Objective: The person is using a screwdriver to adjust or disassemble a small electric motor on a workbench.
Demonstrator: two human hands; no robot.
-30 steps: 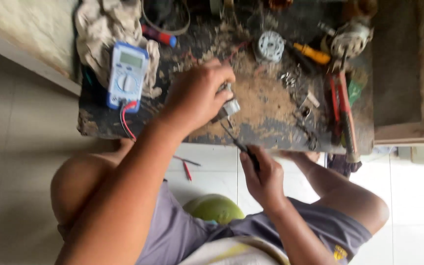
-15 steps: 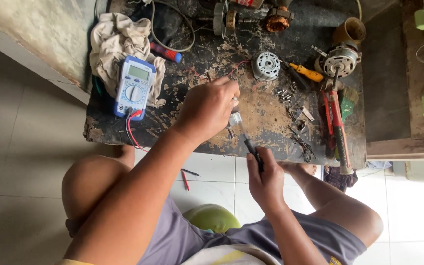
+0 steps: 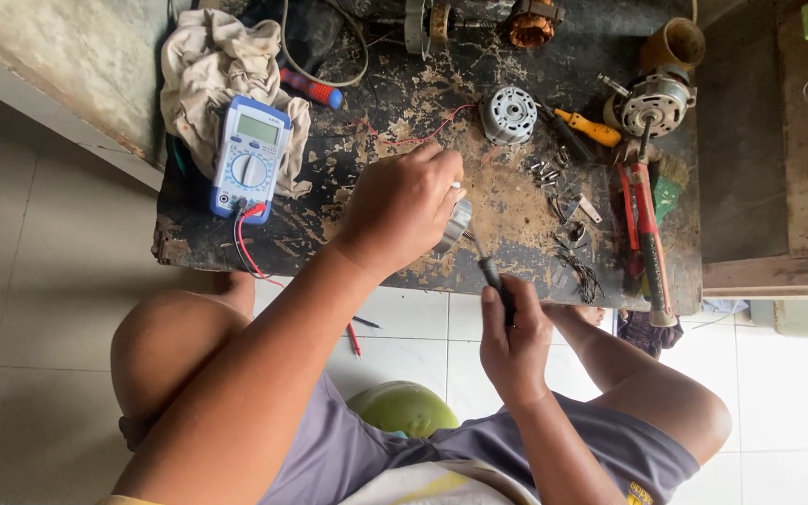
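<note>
My left hand grips a small round metal part on the worn dark workbench. My right hand holds a black-handled screwdriver whose tip points up at that part. A grey finned motor housing lies just beyond the left hand, with thin red wire running toward it. Small screws are scattered to its right.
A blue multimeter with red and black leads rests on a dirty cloth at the left. A red-handled screwdriver, yellow-handled screwdriver, red hand tool, motor rotor, brush and green helmet surround me.
The view has shifted, with the bench now lower and more central in frame. Both hands keep their hold on the metal part and the screwdriver, close together.
</note>
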